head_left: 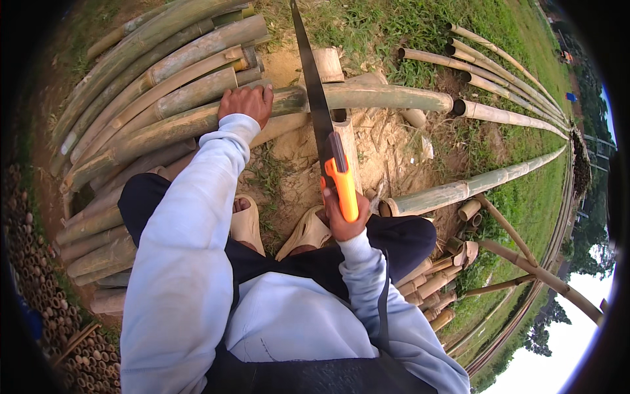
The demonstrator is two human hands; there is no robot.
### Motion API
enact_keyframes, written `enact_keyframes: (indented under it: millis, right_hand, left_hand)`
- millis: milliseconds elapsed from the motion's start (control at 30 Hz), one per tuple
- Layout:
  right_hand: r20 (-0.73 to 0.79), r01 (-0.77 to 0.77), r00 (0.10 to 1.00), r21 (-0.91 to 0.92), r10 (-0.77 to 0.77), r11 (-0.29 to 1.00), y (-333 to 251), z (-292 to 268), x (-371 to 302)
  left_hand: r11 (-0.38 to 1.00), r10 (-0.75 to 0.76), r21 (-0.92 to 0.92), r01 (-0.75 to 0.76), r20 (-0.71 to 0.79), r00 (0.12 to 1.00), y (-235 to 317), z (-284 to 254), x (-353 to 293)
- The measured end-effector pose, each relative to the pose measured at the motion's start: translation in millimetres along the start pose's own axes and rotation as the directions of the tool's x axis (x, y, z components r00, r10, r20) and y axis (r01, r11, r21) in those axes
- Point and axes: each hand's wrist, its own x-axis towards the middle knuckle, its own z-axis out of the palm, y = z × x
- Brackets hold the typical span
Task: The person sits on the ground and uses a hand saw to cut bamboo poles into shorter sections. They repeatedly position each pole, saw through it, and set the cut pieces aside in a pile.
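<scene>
My right hand (346, 213) is closed round the orange handle of a hand saw (316, 92). Its dark blade points away from me and crosses a long bamboo pole (387, 97) in front of me. Whether the teeth have cut into the pole cannot be told from here. My left hand (247, 105) lies on top of the same pole, left of the blade, with its fingers bent over it. Beneath the pole by the saw are a short upright bamboo piece (346, 141) and another bamboo stub (328, 64).
Cut bamboo lengths (190, 56) are stacked at the left. Several long poles (492, 62) lie on the grass at the right, with another pole (453, 194) nearer me. Short bamboo pieces (430, 289) lie beside my right knee. Sawdust covers the ground (282, 154) by my sandals (246, 226).
</scene>
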Motion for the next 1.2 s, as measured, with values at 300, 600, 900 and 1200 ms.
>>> enact_keyframes:
  millis: [300,600,900,1200]
  right_hand:
    - [0.048,0.079,0.996,-0.185,-0.071,0.980,-10,-16,-79]
    - [-0.015,0.105,0.994,0.060,-0.104,0.993,-22,20,51]
    - [0.060,0.039,0.998,-0.189,-0.029,0.981,-13,-39,-122]
    - [0.029,0.175,0.984,-0.058,-0.174,0.983,-17,17,45]
  left_hand:
    - [0.999,-0.021,0.029,0.020,0.032,0.999,-8,-6,-3]
    - [1.000,0.023,0.009,-0.023,-0.002,1.000,3,-1,5]
    - [0.996,-0.044,0.073,0.042,0.026,0.999,-9,0,3]
    - [0.999,-0.043,0.034,0.040,0.081,0.996,-3,-2,6]
